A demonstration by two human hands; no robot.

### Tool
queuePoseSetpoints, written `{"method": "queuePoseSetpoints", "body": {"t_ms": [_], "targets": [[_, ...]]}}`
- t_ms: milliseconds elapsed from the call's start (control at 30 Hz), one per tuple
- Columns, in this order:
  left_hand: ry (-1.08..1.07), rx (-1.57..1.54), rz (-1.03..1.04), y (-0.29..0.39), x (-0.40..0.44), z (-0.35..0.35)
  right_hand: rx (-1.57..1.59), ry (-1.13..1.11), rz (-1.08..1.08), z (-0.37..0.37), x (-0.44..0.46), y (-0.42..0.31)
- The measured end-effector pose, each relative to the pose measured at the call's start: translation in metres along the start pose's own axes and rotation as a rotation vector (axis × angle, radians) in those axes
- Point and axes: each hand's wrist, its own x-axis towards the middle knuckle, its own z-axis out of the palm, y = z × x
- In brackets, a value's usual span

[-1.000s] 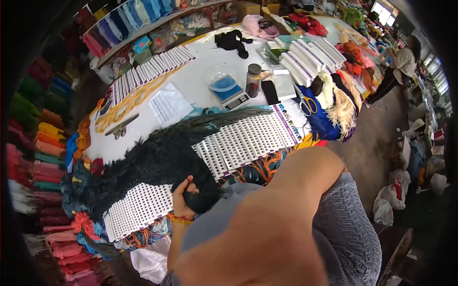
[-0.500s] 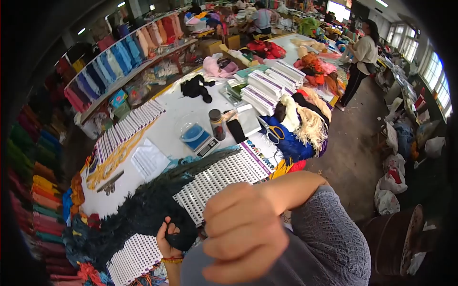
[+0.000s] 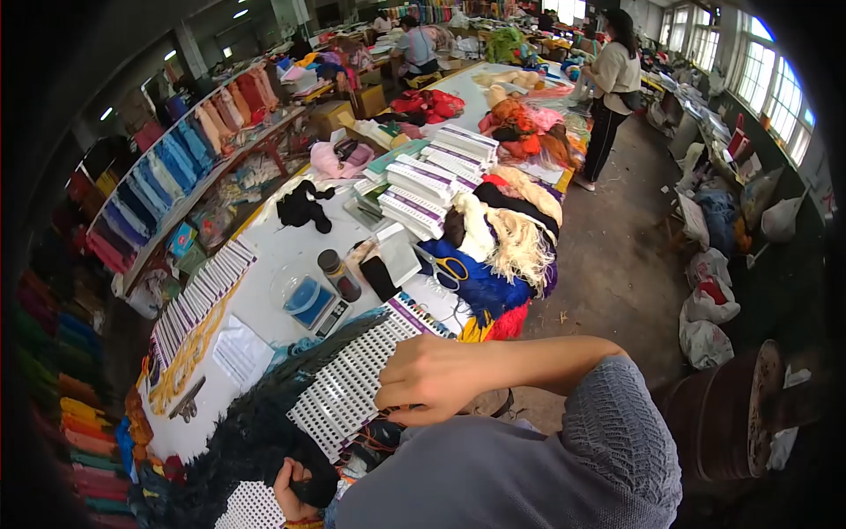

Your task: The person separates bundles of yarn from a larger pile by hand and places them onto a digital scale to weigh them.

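Yarn workshop, hanging coloured skeins (image 3: 181,145), long worktable (image 3: 273,247), scale (image 3: 333,317)

The dark yarn (image 3: 242,436) at near left looks matt and shaggy. The white cards (image 3: 352,375) are smooth and stiff, paper or plastic, hard to tell which. The near sleeve (image 3: 621,414) is matt, ribbed knit cloth. The scissors (image 3: 449,269) have metal blades and smooth, plastic-looking handles. The bowl (image 3: 304,294) is clear, glossy plastic; the bags (image 3: 708,300) at right, thin crinkled plastic; the floor (image 3: 608,256), dull and rough.

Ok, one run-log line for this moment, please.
left hand: grip on dark yarn | right hand: at perforated white cards, contact unclear | beyond: digital scale
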Motion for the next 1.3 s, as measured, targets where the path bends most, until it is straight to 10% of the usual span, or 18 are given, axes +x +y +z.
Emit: {"method": "queuePoseSetpoints", "body": {"t_ms": [400,667,800,900,1033,1300], "targets": [[-0.406,-0.006,0.039,0.004,-0.02,0.021,0.306,-0.072,0.23,0.094,0.002,0.013],[-0.607,0.748,0.686,0.105,-0.009,0.022,0.37,-0.059,0.338,0.15,0.078,-0.004],[-0.82,0.203,0.939,0.163,0.01,-0.013,0.426,0.014,0.355,0.177,0.121,-0.02],[-0.37,-0.289,0.697,0.166,0.03,-0.013,0.463,0.089,0.389,0.209,0.132,-0.026],[-0.838,-0.361,0.213,0.119,0.073,-0.034,0.628,0.244,0.635,0.236,0.137,-0.028],[-0.977,-0.367,0.147,0.101,0.08,-0.011,1.043,0.432,0.951,0.245,0.148,-0.02]]}}
